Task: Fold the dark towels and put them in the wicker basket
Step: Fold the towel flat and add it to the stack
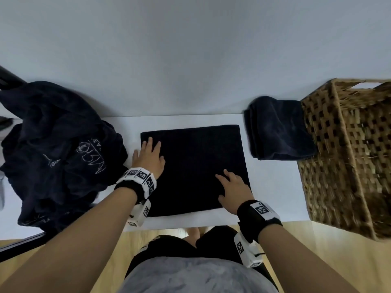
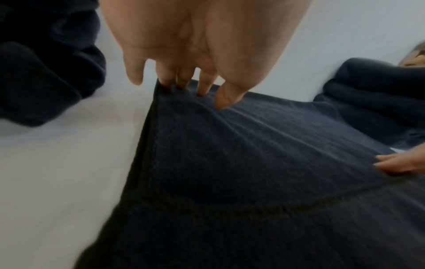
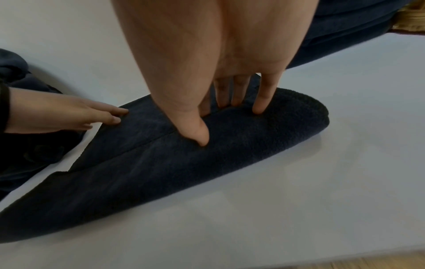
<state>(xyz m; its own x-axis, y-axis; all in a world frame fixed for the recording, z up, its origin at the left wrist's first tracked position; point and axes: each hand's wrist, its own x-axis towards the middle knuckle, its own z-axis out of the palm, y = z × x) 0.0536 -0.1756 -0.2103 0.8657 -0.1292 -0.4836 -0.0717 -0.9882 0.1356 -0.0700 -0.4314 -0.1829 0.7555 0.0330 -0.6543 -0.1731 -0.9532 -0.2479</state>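
A dark towel (image 1: pixel 196 163) lies folded into a flat square on the white table (image 1: pixel 279 187) in front of me. My left hand (image 1: pixel 149 157) presses flat on its left edge, fingers straight (image 2: pixel 184 80). My right hand (image 1: pixel 232 191) presses flat on its near right corner, fingers spread (image 3: pixel 230 102) on the cloth (image 3: pixel 161 172). A second dark towel (image 1: pixel 277 127), folded thick, lies at the right against the wicker basket (image 1: pixel 347 157). The basket's inside is out of sight.
A heap of crumpled dark towels (image 1: pixel 55 149), one with pale embroidery, fills the table's left side. A pale wall rises right behind the table. The table's front edge runs just below the flat towel, with wooden floor (image 1: pixel 317 250) beyond.
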